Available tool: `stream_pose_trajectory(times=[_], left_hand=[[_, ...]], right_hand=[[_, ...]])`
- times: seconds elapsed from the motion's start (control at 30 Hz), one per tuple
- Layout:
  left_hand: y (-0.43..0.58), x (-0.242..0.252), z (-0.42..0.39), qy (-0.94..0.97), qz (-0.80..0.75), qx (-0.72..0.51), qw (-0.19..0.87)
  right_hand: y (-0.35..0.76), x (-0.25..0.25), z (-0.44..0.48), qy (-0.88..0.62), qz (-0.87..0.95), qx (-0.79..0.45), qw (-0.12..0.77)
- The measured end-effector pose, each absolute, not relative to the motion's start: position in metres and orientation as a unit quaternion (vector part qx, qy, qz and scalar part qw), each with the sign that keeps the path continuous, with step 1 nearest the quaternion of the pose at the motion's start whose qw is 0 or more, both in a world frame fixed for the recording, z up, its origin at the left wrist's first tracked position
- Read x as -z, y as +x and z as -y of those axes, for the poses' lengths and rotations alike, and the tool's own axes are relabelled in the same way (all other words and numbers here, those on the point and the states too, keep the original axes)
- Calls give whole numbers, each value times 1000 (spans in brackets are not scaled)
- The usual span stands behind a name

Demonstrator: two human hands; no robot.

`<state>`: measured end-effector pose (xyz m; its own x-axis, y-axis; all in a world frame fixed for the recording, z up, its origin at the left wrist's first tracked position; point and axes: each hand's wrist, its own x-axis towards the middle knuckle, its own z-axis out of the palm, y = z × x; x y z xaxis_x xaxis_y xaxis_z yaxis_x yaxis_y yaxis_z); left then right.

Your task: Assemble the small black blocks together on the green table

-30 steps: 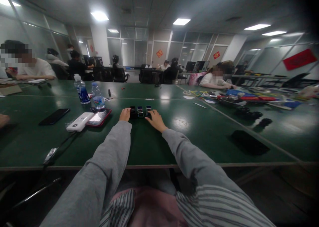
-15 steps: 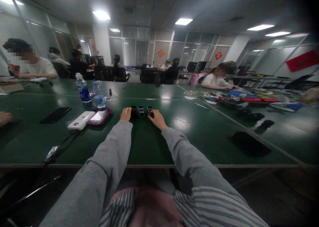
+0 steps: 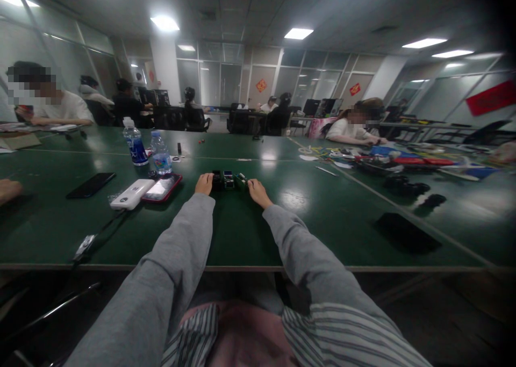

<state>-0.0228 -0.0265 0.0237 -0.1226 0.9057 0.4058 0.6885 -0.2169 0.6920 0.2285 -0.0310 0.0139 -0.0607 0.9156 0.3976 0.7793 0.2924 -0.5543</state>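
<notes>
Small device [image 3: 241, 178], one, tilted: clamped in the fingertips of the right hand [image 3: 258, 191], just left of it. Second device [image 3: 228, 180], one: on the green worktop [image 3: 242, 232], between the hands, apart from both. Dark block [image 3: 216, 180], one: touching the left hand [image 3: 204, 184], at its right side; whether that hand is clamped on it, cannot tell.

White ceiling panels [image 3: 299, 33] give dim light, leaving glare on the table [image 3: 242, 238] right of centre and shadow beneath it. The right side smears and stretches; the far right corner blackens.
</notes>
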Motion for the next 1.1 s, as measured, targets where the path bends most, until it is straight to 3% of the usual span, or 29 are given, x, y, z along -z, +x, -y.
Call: stream_pose_trajectory(times=[0.27,0.63,0.83,1.1], left_hand=[[-23,-25,27,647,-616,-429,129],[-24,-23,25,650,-616,-428,121],[-23,-25,28,648,-612,-437,124],[-26,-24,26,648,-607,-443,125]], right_hand=[[227,-19,38,-526,761,-5,379],[234,-16,26,-660,642,-84,380],[229,-20,30,-601,670,-45,434],[236,-38,72,-545,730,-123,395]])
